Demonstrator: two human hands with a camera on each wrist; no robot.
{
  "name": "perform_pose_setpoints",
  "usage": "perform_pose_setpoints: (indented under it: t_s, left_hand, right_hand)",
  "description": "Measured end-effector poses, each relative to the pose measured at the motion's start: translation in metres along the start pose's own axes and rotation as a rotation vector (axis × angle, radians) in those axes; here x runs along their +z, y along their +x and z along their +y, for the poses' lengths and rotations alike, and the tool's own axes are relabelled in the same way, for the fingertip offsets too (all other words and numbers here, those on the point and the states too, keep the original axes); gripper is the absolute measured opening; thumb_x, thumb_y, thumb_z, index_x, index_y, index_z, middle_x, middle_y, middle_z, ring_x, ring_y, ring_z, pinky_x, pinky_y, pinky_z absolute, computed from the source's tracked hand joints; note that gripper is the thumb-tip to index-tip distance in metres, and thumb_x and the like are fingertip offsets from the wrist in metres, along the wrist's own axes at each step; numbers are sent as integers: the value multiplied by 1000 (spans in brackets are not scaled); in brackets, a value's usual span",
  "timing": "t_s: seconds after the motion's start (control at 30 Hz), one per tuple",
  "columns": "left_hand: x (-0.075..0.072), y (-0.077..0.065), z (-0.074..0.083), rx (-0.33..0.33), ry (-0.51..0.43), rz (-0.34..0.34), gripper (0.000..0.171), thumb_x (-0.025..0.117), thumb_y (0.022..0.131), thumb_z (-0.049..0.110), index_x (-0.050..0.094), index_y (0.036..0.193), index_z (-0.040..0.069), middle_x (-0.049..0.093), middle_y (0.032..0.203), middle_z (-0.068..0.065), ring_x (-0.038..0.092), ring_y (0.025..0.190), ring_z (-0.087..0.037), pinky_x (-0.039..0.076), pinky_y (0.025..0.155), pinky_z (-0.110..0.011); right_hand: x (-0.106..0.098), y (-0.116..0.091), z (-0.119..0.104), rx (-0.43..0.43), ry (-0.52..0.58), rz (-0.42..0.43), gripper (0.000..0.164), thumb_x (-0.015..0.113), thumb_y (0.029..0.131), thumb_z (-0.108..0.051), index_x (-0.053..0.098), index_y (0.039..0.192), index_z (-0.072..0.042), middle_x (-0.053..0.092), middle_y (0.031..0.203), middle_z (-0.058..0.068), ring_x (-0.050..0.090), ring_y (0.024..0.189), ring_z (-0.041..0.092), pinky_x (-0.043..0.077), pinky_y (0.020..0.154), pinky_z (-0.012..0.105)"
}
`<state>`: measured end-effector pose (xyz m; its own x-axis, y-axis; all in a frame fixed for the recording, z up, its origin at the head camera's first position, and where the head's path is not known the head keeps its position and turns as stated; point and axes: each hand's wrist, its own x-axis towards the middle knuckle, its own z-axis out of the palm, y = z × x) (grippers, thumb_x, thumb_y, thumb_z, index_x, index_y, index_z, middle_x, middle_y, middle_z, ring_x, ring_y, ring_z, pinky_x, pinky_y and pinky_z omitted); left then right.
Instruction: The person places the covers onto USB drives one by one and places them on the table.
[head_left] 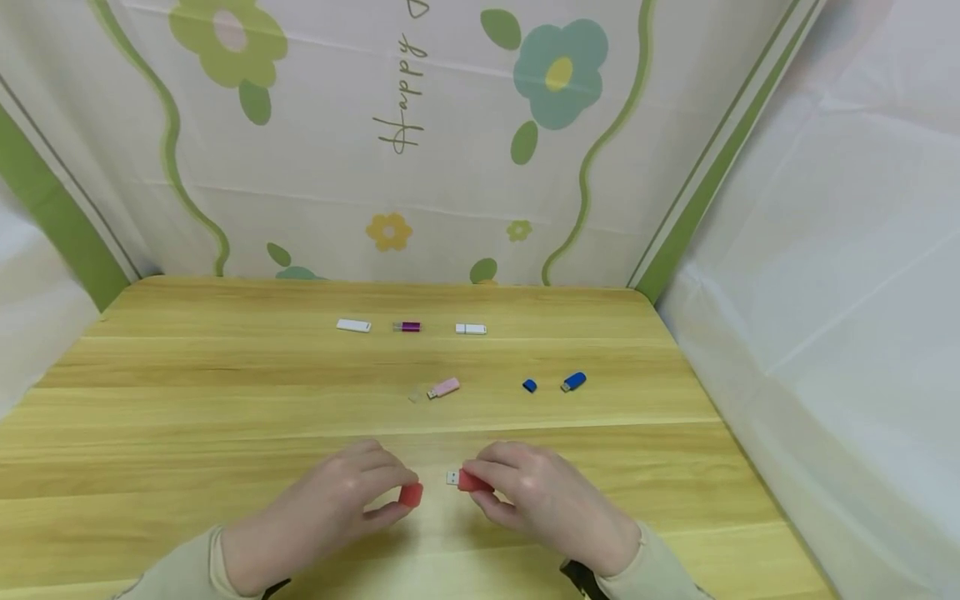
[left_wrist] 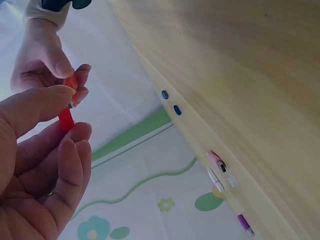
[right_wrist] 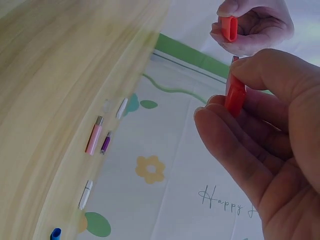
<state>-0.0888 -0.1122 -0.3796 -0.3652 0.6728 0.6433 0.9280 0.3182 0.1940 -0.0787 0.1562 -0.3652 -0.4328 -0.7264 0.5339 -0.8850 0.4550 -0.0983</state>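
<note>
In the head view my left hand (head_left: 341, 492) pinches a small red USB stick cap (head_left: 411, 495) between thumb and fingers. Facing it, my right hand (head_left: 536, 492) grips the red USB stick (head_left: 476, 481) by its body, its metal plug pointing left toward the cap. A short gap separates plug and cap. The right wrist view shows the hollow mouth of the red cap (right_wrist: 229, 29) turned toward the stick (right_wrist: 235, 95). In the left wrist view the cap (left_wrist: 66, 120) sits between thumb and fingertips, overlapping the stick behind it.
Beyond my hands lie a pink USB stick (head_left: 444, 387) with a clear cap (head_left: 415, 397), and a blue stick (head_left: 573, 382) with its blue cap (head_left: 529, 386) apart. Farther back are a white stick (head_left: 354, 325), a purple one (head_left: 407, 327) and another white one (head_left: 471, 329). A patterned curtain (head_left: 450, 167) hangs behind.
</note>
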Motion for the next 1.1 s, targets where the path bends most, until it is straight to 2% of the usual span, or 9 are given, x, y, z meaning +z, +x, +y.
perform_pose_setpoints:
  t_s: [0.2, 0.33, 0.6, 0.8, 1.1]
  left_hand:
    - [0, -1, 1, -22, 26, 8, 28, 85, 70, 6, 69, 90, 17, 64, 85, 12, 56, 77, -6, 46, 70, -11]
    - [0, -2, 1, -9, 33, 28, 26, 85, 71, 6, 70, 91, 15, 65, 86, 10, 56, 77, -7, 47, 69, -12]
    - [-2, -3, 1, -27, 57, 28, 29, 87, 69, 7, 71, 91, 15, 66, 87, 9, 60, 79, -9, 51, 70, -18]
    - [-3, -4, 0, -27, 72, 36, 29, 88, 68, 7, 71, 90, 14, 66, 87, 8, 59, 78, -10, 50, 69, -17]
    - [-5, -6, -2, -35, 88, 33, 27, 87, 68, 8, 72, 89, 14, 66, 85, 9, 58, 76, -9, 50, 67, -17]
  right_hand:
    - [1, 2, -1, -7, -10, -5, 24, 83, 79, -7, 73, 101, -8, 68, 93, -4, 62, 79, 4, 49, 73, 10]
    - [1, 4, -2, -10, -16, -13, 25, 83, 78, -8, 73, 101, -8, 68, 94, -4, 62, 79, 4, 49, 73, 10]
    - [2, 7, -3, -5, -10, -27, 25, 83, 79, -7, 74, 102, -7, 68, 94, -4, 62, 80, 4, 49, 73, 10]
    - [4, 10, -5, 20, 4, -54, 20, 81, 82, -9, 74, 100, -8, 68, 93, -5, 61, 79, 3, 49, 73, 10]
    - [6, 17, -7, -8, 0, -62, 20, 81, 81, -9, 73, 100, -9, 67, 92, -5, 60, 78, 3, 47, 73, 8]
